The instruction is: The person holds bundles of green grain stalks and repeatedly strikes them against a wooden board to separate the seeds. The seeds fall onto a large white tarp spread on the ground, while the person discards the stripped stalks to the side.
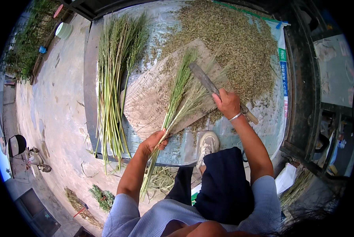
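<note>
My left hand [155,141] is closed round the lower stems of a small bunch of green broomcorn stalks [176,96]. Their feathery heads fan out over a worn wooden board [143,100], while the cut ends hang past the sheet's near edge. In my right hand [227,103] is a long, flat, dull-grey blade [202,77], like a knife, lying across the right-hand heads. A wooden handle end [251,115] sticks out beyond my right wrist. Left of the board lies a larger pile of broomcorn stalks [114,79], heads pointing away.
Loose seed [228,35] covers the far right of the plastic sheet [177,155]. My shoe [208,145] rests at the board's near edge. Stripped stalks [161,178] lie on the ground below. A dark metal frame [301,87] runs along the right; a pale tub [64,30] stands far left.
</note>
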Tool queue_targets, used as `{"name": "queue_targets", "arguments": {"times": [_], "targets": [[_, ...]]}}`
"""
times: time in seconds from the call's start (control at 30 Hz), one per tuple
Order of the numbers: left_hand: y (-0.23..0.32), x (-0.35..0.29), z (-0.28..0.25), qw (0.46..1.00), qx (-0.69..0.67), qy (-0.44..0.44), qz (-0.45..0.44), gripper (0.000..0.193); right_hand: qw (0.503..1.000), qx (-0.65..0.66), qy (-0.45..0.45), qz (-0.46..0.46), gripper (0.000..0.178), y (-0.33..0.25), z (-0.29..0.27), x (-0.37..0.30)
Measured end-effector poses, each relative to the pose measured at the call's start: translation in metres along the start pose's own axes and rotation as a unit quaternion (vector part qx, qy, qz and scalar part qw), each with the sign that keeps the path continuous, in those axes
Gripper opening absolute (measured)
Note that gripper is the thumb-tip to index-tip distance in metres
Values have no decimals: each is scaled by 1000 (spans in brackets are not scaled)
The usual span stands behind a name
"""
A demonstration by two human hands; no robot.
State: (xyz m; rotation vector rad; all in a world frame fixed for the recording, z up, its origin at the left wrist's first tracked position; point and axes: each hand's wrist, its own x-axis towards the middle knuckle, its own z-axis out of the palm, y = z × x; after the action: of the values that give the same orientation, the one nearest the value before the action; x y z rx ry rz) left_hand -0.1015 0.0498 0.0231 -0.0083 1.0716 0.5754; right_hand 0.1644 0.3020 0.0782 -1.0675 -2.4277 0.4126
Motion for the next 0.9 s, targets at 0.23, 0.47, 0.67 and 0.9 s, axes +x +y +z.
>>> {"name": "queue_targets", "arguments": {"times": [0.23,0.47,0.67,0.9], "targets": [[-15,5,28,983,-152,-57,87,21,986,89,-121,-72,30,-41,22,-90],[-27,11,16,984,-163,-28,64,27,986,109,-117,-35,27,-25,30,-104],[-29,-6,29,976,-108,-149,117,59,987,132,-90,8,27,-39,14,-107],[-48,12,41,983,-135,-3,122,61,988,123,-80,54,28,-29,33,-129]]}}
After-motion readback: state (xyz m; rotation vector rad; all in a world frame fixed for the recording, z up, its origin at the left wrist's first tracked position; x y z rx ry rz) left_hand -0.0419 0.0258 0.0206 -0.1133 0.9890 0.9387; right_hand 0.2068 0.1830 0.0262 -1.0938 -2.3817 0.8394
